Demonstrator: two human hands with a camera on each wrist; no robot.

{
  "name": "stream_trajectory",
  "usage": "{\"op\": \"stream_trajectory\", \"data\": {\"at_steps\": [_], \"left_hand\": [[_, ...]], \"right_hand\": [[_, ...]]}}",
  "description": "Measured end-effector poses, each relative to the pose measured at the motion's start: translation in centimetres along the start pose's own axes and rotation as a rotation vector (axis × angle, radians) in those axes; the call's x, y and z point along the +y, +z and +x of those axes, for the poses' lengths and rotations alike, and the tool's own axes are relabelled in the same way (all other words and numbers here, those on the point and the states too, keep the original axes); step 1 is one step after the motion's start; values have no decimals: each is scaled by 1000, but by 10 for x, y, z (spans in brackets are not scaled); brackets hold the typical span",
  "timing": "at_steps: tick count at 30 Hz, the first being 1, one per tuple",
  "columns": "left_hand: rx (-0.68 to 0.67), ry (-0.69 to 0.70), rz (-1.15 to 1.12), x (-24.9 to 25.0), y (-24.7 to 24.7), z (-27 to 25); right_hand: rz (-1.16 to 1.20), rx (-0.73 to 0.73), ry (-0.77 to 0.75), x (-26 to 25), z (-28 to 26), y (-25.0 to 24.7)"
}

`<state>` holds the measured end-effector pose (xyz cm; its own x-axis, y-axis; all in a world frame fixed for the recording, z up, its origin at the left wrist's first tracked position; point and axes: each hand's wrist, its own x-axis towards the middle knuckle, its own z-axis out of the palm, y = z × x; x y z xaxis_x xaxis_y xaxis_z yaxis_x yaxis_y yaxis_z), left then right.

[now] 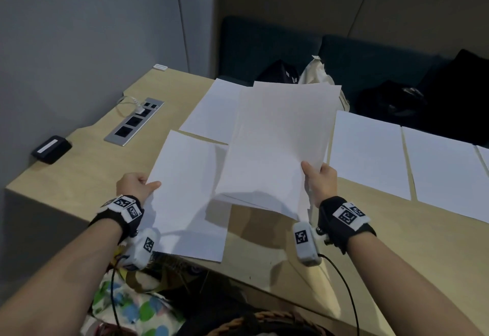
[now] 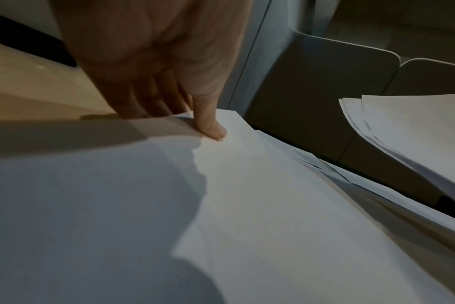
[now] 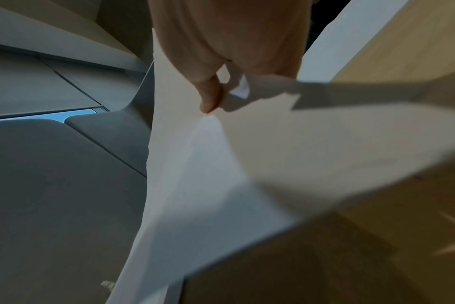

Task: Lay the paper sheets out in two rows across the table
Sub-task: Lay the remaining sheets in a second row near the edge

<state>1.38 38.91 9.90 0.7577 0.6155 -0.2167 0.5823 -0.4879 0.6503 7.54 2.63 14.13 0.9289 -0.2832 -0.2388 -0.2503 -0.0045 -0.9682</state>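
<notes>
- Light wooden table (image 1: pixel 79 176) against a grey wall (image 1: pixel 79 31), with laid-out sheets (image 1: pixel 370 155) along its far edge
- Left hand (image 1: pixel 135 184) pinches a single sheet (image 1: pixel 190 190)
- Right hand (image 1: pixel 321 179) grips a raised paper stack (image 1: pixel 277 137)

Both bare forearms are stretched forward, each wrist wrapped in a black band with white marker blocks. The left hand (image 1: pixel 135 185) is held low, thumb laid flat on top and fingers (image 2: pixel 153 102) tucked beneath. The right hand (image 1: pixel 321 180) is raised higher, thumb up and fingers curled in a pinch.
</notes>
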Motion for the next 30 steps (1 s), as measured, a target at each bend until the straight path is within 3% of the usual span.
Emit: {"op": "stream_trajectory", "data": {"at_steps": [3, 6, 8, 12, 14, 30], "left_hand": [[37, 44, 35, 6, 7, -3], [50, 177, 192, 27, 22, -19], [-56, 223, 250, 42, 31, -34], [-393, 226, 488, 41, 50, -48], [-452, 224, 535, 35, 49, -43], [-474, 217, 494, 28, 35, -27]], "right_hand": [[-27, 4, 18, 6, -3, 0], [-11, 17, 30, 8, -5, -3], [-11, 35, 34, 8, -7, -4], [-15, 44, 55, 9, -11, -7], [-18, 46, 54, 8, -15, -11], [45, 14, 76, 6, -25, -27]]}}
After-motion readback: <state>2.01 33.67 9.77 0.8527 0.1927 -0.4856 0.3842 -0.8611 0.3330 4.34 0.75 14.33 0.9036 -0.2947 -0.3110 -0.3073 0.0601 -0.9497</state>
